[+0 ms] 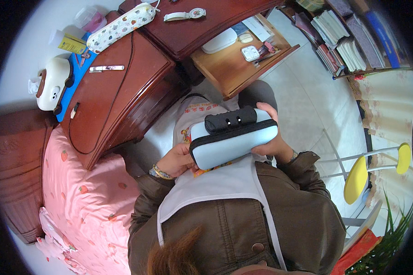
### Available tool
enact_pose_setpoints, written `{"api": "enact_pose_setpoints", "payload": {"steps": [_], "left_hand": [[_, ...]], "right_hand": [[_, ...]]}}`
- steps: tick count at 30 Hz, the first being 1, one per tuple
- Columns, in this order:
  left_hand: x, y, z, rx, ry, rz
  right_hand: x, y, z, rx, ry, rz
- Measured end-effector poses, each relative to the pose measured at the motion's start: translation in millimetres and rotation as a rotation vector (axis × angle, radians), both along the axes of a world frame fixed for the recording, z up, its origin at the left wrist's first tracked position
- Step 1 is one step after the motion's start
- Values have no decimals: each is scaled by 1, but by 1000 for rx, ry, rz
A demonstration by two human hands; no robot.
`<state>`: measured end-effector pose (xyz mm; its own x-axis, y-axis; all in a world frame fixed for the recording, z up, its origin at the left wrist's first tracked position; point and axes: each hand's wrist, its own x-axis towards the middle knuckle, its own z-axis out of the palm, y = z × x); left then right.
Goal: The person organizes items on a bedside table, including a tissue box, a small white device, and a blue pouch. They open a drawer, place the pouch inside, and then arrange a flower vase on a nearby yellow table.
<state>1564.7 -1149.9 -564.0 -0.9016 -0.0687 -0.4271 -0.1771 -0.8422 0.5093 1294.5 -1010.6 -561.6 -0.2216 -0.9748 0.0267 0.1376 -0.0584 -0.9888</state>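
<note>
Over my lap I hold a light blue zippered case (235,146) with both hands. A black zip band runs along its edge, and a black padded roll-shaped part (230,121) with two small bright spots lies across its top. My left hand (175,158) grips the left end, thumb uppermost. Around the right end is my right hand (277,146), its fingers partly hidden behind the case. The case looks closed; its contents cannot be seen. Beneath it is a pale apron (213,187) with printed figures.
An open wooden drawer (220,68) holds an earphone box (250,53) and white items. On the reddish-brown desk (141,65) lie a pen (106,68), a cable (118,89), a patterned pouch (122,28) and a watch (185,14). A strawberry-print bed (89,206) is left, a yellow folding chair (355,180) right.
</note>
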Motion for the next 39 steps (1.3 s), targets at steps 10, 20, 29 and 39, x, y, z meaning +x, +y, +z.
{"api": "enact_pose_setpoints", "payload": {"steps": [10,20,29,39], "left_hand": [[4,5,3,-43,101,-1],[7,3,-5,42,233,42],[5,-34,42,-742,-102,-101],[-59,5,75,-1789,-122,-73]], "right_hand": [[4,2,-5,-87,-9,-18],[-6,0,0,-141,165,-22],[-18,-31,43,-430,777,194],[26,-56,56,-164,1287,418]]}}
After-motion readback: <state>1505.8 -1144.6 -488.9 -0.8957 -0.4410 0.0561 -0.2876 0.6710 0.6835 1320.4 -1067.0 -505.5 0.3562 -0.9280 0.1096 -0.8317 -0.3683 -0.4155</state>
